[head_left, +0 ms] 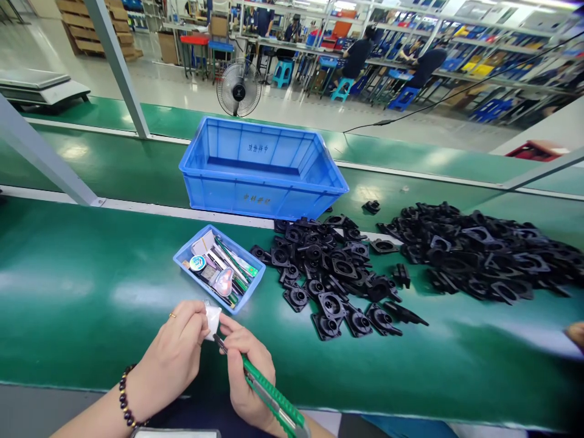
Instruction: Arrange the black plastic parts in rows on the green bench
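Observation:
My left hand [176,350], with a ring and a beaded bracelet, pinches a small white packet [212,320] over the green table. In my right hand [250,371] is a green utility knife [276,398]; its dark tip end points at the packet's lower edge, and the index fingertip is beside the packet. Just beyond the hands sits a small blue tray [250,292] holding pens, a round tin and other small items. Right of the tray lies a pile of black plastic parts [331,261].
A large empty blue crate [264,194] stands behind the tray. Another heap of black parts [483,255] lies at right. Part of another person's hand [575,334] shows at the right edge. A fan [238,91] and seated people are farther back.

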Demonstrator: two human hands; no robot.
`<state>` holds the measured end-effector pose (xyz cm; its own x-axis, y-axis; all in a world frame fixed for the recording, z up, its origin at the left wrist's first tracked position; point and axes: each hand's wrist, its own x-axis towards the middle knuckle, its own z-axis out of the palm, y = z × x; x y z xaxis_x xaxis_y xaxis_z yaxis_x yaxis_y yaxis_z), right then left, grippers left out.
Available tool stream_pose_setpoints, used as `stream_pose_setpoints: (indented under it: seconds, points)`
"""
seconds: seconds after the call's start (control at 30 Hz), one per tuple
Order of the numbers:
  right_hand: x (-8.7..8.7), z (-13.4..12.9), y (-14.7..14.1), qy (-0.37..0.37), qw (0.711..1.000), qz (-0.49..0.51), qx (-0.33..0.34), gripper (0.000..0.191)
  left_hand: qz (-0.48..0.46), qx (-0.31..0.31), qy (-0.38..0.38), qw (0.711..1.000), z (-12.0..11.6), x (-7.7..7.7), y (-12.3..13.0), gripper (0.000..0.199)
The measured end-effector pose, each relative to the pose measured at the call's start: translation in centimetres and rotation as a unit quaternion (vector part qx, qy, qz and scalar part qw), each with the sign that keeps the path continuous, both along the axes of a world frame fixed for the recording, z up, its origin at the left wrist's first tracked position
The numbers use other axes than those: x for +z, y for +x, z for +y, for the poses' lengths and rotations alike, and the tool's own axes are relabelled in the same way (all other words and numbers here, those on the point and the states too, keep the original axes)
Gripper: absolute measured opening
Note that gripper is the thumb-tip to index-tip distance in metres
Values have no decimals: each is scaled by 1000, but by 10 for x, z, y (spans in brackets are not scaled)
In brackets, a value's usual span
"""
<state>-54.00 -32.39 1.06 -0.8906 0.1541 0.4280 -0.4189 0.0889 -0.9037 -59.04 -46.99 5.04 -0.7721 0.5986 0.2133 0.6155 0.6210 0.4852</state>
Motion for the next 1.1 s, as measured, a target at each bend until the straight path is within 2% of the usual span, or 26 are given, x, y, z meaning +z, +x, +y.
stream_pose_setpoints:
  seconds: [0.2,0.43,0.6,0.77,0.9,0.97,1.1]
  points:
    - [2,2,1,-34,999,-25,2,18,-36,-23,6,999,-4,9,-4,15]
    - [5,5,-2,-11,999,-32,-5,18,-77,-55,-69,993,-2,31,-9,19]
    - [6,9,-2,-24,999,-47,-3,17,-112,-56,-75,989,-5,36,-13,18]
    - [5,12,-4,-33,998,-45,-3,17,-122,-78,-118,982,-8,37,-21,23]
    - [4,13,-3,-46,998,-45,-3,18,-72,-120,-142,980,-9,33,-18,32]
    - [4,14,-2,-54,998,-41,-5,18,-31,-139,-126,982,-11,27,-15,33]
    - [3,18,-6,-35,999,-11,-25,18,34,-187,-40,981,-20,8,-15,27]
